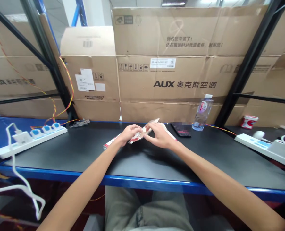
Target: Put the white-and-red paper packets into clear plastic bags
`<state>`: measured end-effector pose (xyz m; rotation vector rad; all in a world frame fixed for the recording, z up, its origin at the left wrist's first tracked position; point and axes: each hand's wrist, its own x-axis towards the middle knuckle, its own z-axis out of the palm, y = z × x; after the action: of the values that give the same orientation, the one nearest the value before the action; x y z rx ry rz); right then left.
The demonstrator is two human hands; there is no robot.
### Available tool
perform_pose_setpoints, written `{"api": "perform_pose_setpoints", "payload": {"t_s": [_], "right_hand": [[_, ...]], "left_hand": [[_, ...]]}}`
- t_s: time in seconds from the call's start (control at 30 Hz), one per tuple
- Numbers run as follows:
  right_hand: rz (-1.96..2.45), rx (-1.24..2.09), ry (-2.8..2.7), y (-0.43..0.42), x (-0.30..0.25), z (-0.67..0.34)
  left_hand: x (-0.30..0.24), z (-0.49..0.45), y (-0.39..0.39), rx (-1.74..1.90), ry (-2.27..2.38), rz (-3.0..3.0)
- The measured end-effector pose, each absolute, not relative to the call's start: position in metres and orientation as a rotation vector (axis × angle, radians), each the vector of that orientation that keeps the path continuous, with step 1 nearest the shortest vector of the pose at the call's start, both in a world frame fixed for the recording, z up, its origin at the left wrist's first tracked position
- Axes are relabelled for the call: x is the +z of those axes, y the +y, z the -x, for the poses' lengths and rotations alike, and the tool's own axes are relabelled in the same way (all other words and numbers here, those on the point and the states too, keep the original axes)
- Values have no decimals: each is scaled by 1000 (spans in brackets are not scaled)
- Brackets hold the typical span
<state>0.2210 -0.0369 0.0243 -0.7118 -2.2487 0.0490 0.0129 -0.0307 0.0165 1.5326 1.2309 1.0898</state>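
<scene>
Both my hands are over the back middle of the dark table top [79,150]. Between them a small pale packet with red markings [138,137] is tilted up, one thin corner pointing to the upper right. My left hand [129,133] pinches its left side with curled fingers. My right hand [158,133] grips the right side, thumb in front and fingers over the top. A flat white thing with a red edge [110,142] lies beneath and behind my hands; its white part also shows past my right hand. My fingers hide much of both, so their exact kind is unclear.
A dark phone [182,129] and a clear water bottle [202,114] stand right of my hands. White power strips lie at left [31,141] and right [267,147]. A red-and-white tub [249,122] sits far right. Large cardboard boxes [142,93] wall the back between black posts.
</scene>
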Motion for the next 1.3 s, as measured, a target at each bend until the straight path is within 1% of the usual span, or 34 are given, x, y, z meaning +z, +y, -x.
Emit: {"api": "perform_pose_setpoints", "payload": {"t_s": [0.2, 0.4, 0.53, 0.8, 0.97, 1.1, 1.2, 1.3], "right_hand": [[550, 11, -2165, -33, 24, -222], [525, 37, -2094, -27, 20, -222], [571, 36, -2047, -26, 19, -222], [556, 70, -2163, -20, 16, -228], [608, 189, -2259, -18, 11, -230], [641, 218, -2282, -11, 5, -231], [675, 226, -2233, -3, 1, -233], [706, 202, -2122, 4, 2, -237]], "left_hand": [[18, -9, -32, 1012, 1158, -1484], [21, -11, -40, 860, 1095, -1624], [22, -9, -38, 912, 1036, -1616], [24, -5, -35, 1018, 1036, -1549], [22, -4, -33, 1063, 885, -1435], [18, -2, -30, 1038, 971, -1466], [15, -3, -30, 943, 1060, -1445], [15, -6, -32, 952, 1096, -1388]]}}
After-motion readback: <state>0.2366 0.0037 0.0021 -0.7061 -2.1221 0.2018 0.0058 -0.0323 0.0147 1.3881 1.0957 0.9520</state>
